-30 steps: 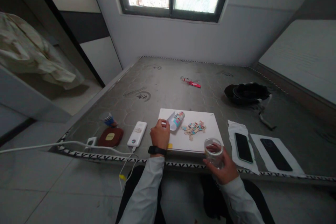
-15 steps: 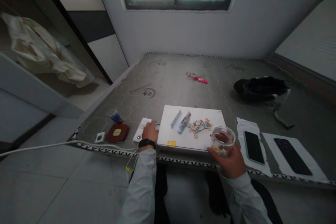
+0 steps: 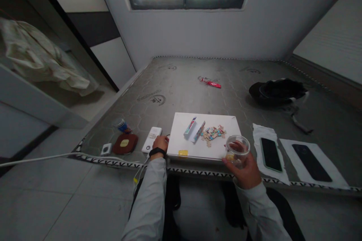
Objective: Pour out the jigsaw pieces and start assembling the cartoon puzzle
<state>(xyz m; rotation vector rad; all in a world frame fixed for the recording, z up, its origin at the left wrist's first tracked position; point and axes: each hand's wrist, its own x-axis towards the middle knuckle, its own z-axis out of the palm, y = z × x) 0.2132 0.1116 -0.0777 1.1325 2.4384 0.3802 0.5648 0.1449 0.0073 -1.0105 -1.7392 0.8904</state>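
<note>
My right hand (image 3: 246, 169) is closed around a clear plastic cup (image 3: 237, 150) at the near right corner of a white board (image 3: 203, 147). On the board lie a small folded colourful carton (image 3: 194, 128) and a pile of jigsaw pieces (image 3: 212, 134). My left hand (image 3: 160, 144) rests curled at the board's near left edge, beside a white power bank (image 3: 151, 139). The left hand's fingers are bent under, and I cannot make out anything in them. A black watch sits on that wrist.
A grey mattress (image 3: 181, 90) carries everything. Left of the power bank are a red-brown round case (image 3: 125, 143), a small can (image 3: 121, 124) and a white plug with cable (image 3: 106, 148). Two phones (image 3: 270, 149) lie on white paper at right. A black helmet-like object (image 3: 278, 91) and red wrapper (image 3: 210, 82) lie farther back.
My left hand let go of the carton and drew back to the board's near left edge. The carton now lies on the board. My right hand kept hold of the cup.
</note>
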